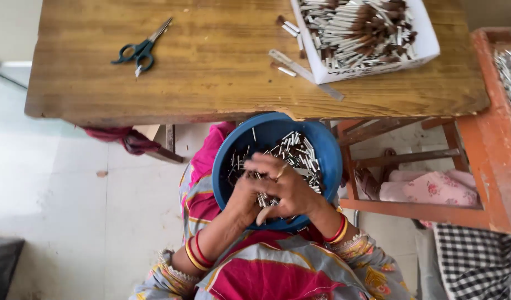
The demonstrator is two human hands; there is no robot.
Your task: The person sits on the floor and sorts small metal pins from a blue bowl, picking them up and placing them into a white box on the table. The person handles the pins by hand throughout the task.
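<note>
Both hands [275,189] amid small metal tubes [297,153] in blue bowl [327,150].

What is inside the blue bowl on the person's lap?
The blue bowl holds many small silvery sticks. Both hands cover the middle, hiding what lies beneath them.

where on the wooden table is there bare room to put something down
The wooden table is bare in its middle, between the scissors and the metal ruler, and along the front edge. The far right corner is crowded by the white box of sticks. The blue bowl is full, with both hands in it.
</note>
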